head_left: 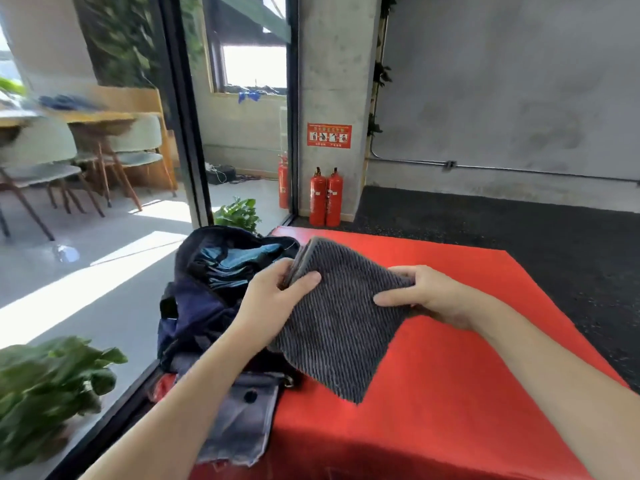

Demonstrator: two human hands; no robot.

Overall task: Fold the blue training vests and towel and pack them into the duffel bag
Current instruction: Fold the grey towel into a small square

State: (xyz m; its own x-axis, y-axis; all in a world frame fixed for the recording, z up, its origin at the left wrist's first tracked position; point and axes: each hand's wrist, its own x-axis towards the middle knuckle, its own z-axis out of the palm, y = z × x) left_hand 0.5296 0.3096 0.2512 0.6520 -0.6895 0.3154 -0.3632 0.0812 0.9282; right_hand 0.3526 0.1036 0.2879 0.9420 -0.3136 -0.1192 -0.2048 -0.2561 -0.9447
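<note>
**Folded towel held above the red mat**

The folded towel (341,317) is pinched at its far-left edge by the left hand (273,303), thumb on top, and at its right edge by the right hand (429,297), fingers closed over the cloth. The towel is grey with fine diagonal ribbing, its layered fold shown at the far corner and its near corner hanging toward the red mat (433,393). The open navy duffel bag (204,299), with blue fabric inside, lies just to the left.
</note>
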